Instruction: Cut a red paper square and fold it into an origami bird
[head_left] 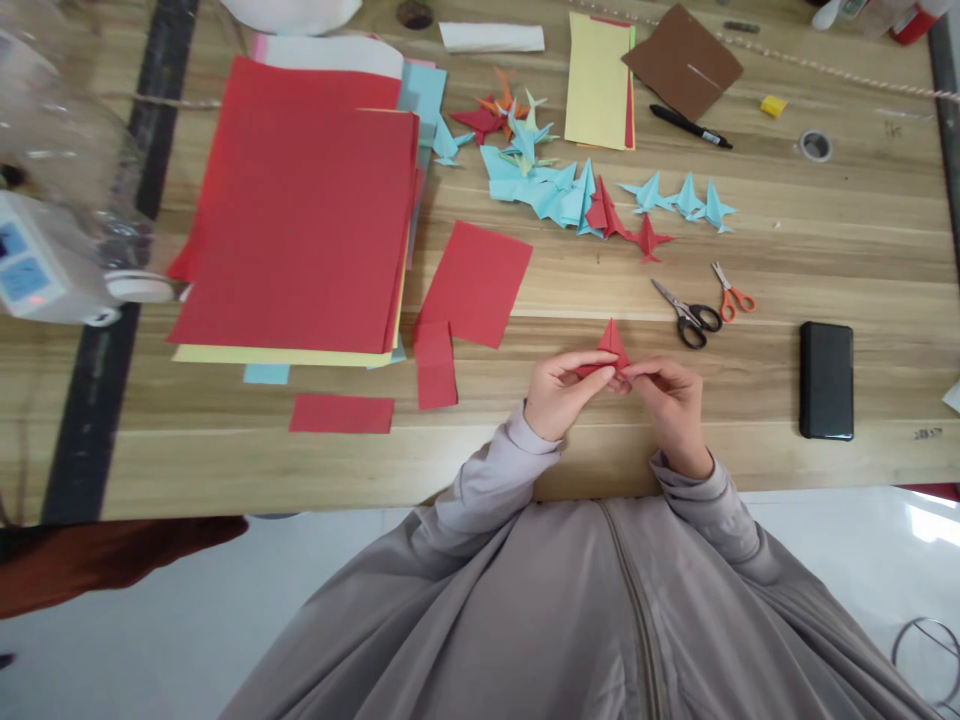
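A small folded red paper piece [611, 345] with a pointed top is pinched between both my hands just above the wooden table [825, 230]. My left hand [559, 390] grips its left side with closed fingers. My right hand [671, 400] pinches its right side. Both wrists rest near the table's front edge. Beyond my hands lies a row of finished folded paper figures [570, 190] in blue, red and orange.
A stack of red and yellow sheets [300, 210] lies at the left, with red offcuts [472, 280] beside it. Two pairs of scissors [690, 315] and a black phone [825, 380] lie at the right. Yellow sheets [596, 80], brown card [682, 60] and a marker [690, 127] sit behind.
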